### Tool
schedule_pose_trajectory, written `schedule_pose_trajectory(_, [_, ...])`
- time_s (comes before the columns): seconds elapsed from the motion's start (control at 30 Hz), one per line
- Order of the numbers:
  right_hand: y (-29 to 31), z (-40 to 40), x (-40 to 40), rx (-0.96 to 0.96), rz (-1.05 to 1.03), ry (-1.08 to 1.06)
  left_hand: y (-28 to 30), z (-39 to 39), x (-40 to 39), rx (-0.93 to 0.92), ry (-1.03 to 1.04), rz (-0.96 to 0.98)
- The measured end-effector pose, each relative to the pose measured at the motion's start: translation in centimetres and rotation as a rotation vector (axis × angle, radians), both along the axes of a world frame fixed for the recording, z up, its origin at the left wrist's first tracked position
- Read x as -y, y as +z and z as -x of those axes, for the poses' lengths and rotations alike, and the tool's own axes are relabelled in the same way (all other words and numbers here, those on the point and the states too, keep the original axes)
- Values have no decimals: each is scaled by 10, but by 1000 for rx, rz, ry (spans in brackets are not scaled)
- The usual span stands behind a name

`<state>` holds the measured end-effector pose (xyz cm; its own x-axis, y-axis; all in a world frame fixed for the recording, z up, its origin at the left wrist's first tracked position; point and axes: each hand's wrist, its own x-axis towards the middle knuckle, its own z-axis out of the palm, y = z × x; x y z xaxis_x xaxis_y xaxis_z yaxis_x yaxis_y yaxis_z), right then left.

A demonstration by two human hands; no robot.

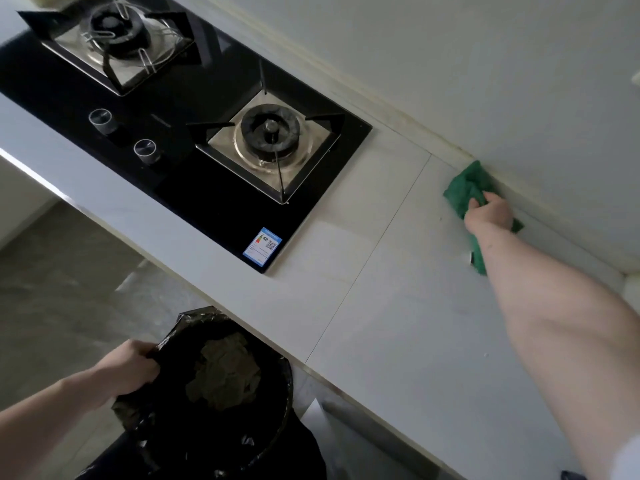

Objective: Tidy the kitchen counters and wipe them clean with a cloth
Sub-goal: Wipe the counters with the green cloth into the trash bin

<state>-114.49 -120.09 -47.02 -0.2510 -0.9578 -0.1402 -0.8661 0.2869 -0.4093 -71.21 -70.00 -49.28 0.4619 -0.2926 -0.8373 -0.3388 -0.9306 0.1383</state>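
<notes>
A green cloth (467,185) lies bunched on the white counter (398,289), at its back edge against the wall. My right hand (490,213) grips the cloth, the arm stretched far across the counter. Below the counter's front edge, my left hand (133,367) grips the rim of a bin lined with a black bag (242,441). Crumpled waste (223,372) lies inside the bin.
A black glass gas hob (194,199) with two burners and two knobs is set into the counter to the left. A yellowed sealing strip (398,112) runs where counter meets wall. Grey floor (52,289) shows at lower left.
</notes>
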Motion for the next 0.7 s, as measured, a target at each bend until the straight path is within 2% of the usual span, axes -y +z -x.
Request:
schedule_pose_trajectory(0.23, [-21, -1, 42, -106, -192, 195, 1, -2, 4, 4, -40, -6])
schedule_pose_trajectory(0.4, [-36, 5, 47, -229, -214, 296, 0, -2, 5, 20, -37, -1])
schedule_pose_trajectory(0.57, [-39, 1, 8, -280, -208, 378, 3, 7, 2, 23, 2, -27])
schedule_pose_trajectory(0.7, [-33, -20, -46, -211, -184, 408, 9, 19, 0, 1, 43, -4])
